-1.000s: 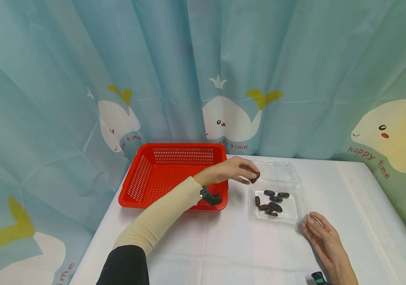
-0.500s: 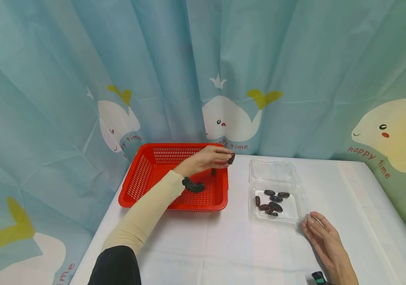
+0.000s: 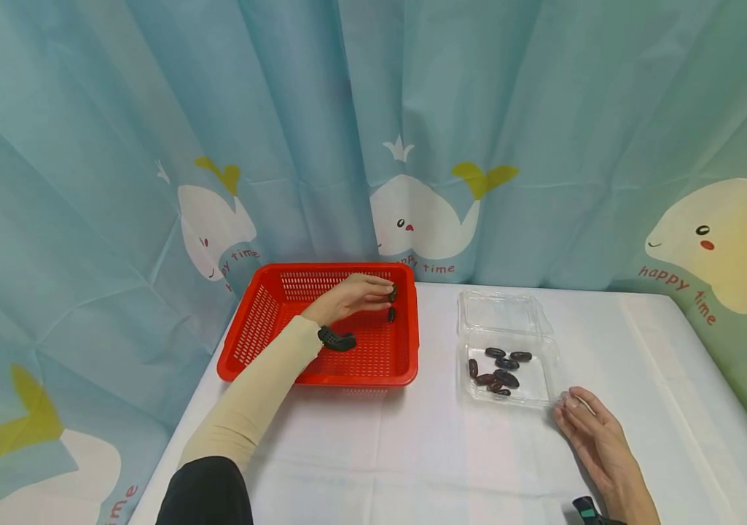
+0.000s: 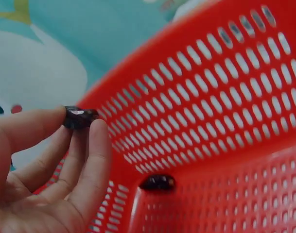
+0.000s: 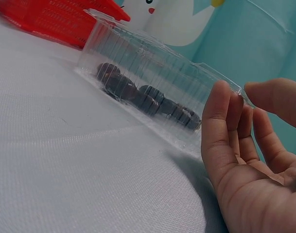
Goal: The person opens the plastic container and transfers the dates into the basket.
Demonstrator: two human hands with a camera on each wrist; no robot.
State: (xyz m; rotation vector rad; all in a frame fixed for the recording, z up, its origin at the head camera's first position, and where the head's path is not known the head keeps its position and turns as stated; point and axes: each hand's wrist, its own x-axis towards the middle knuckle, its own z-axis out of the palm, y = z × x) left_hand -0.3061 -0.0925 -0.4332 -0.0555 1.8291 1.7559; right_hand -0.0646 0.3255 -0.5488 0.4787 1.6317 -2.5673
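At frame centre the left hand (image 3: 347,297) pinches a date (image 4: 79,117) over the red basket (image 3: 268,332), seemingly ready for release beside another date (image 4: 157,182), while the right hand (image 3: 592,437), fingers loose, steadies the clear box (image 3: 546,368)

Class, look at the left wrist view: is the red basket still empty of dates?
No: one dark date already lies on the red basket floor, below the date the left hand pinches.

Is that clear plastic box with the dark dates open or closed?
Open. The clear box has its hinged lid folded back flat on the table, leaving the dates uncovered.
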